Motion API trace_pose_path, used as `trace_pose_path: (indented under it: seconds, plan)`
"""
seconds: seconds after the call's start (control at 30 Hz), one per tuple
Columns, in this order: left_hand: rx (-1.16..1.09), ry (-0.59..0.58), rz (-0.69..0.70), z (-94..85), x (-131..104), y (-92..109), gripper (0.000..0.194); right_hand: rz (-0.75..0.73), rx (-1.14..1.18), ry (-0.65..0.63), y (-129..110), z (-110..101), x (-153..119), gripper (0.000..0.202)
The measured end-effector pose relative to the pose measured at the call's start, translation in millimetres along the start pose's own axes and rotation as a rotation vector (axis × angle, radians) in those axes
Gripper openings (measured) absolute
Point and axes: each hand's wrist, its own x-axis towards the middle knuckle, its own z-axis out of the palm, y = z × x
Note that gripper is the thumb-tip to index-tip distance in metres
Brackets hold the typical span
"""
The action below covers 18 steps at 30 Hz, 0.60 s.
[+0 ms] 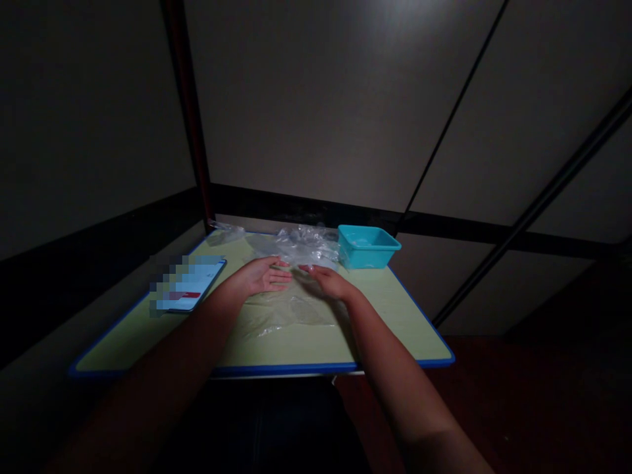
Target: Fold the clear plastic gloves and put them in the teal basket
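Note:
Over the middle of a small table, my left hand [266, 275] is turned palm inward with its fingers stretched and apart, holding nothing. Facing it, my right hand [326, 280] has its fingers extended, and nothing shows in it. A narrow gap separates the fingertips of the two hands. Beneath them a thin clear plastic bag [291, 317] lies flat on the tabletop. Just beyond the hands is a crumpled heap of clear plastic bags [309, 242]. Whether the right fingertips touch that plastic is hard to tell.
A turquoise plastic basket [368, 257] stands at the table's back right. On the left lies a tablet or phone [200, 283] with a lit, partly blurred screen. More clear plastic [227, 232] sits at the back left corner. The pale green table [306, 349] has a blue edge, with walls behind.

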Motion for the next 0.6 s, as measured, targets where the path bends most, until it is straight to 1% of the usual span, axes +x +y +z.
trace_pose_path:
  seconds: [0.07, 0.1, 0.17, 0.27, 0.4, 0.6]
  plan:
    - [-0.005, -0.001, 0.001, 0.0, 1.0, -0.6, 0.020, 0.023, -0.085, -0.220, -2.0, 1.6, -2.0, 0.050]
    - [-0.007, -0.002, 0.000, 0.2, 1.0, -0.7, 0.021, 0.033, -0.152, -0.302, -2.8, 1.7, -2.9, 0.052]
    - [-0.009, 0.005, -0.002, 1.0, 0.0, -0.3, 0.021, 0.039, -0.274, -0.376, -4.3, 0.3, -4.9, 0.056]
    - [-0.019, 0.037, -0.012, 3.2, -3.2, 0.9, 0.020, 0.060, -0.361, -0.418, -5.7, -4.5, -8.2, 0.060]
    - [-0.028, 0.068, -0.024, 5.2, -5.7, 1.9, 0.019, 0.127, -0.398, -0.478, -4.4, -12.5, -12.7, 0.066]
    - [-0.034, 0.078, -0.023, 4.4, -4.9, 1.8, 0.018, 0.251, -0.466, -0.439, -0.1, -23.7, -20.2, 0.072]
